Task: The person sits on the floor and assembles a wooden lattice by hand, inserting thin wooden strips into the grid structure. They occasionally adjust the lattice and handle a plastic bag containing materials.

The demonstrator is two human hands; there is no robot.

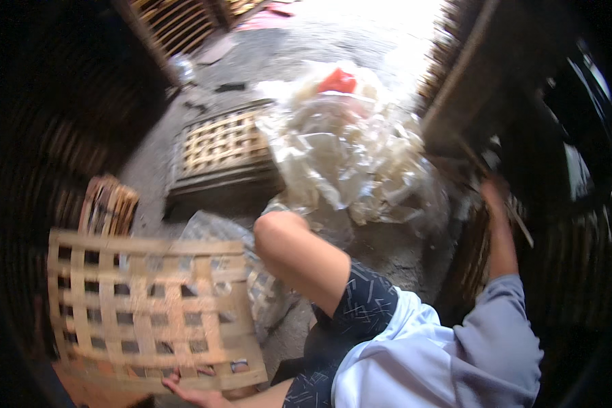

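Observation:
My left hand (192,394) is at the bottom edge of a woven bamboo panel (132,296), its fingers closed on the lower rim. The panel is a flat, pale lattice with square gaps, tilted up at the left beside my bent leg. Out to the right, my right hand (494,190) is closed around a thin bamboo strip (521,224), which sticks out above and below it. Blur and dim light hide the finger detail there. That hand is next to a dark stack of slatted pieces (479,255).
Crumpled clear plastic sheeting (340,156) with a red piece (338,81) on top lies ahead. Left of it, more lattice panels (226,143) lie stacked on the floor. A small bundle of slats (107,207) stands at the left. Dark slatted walls rise on both sides.

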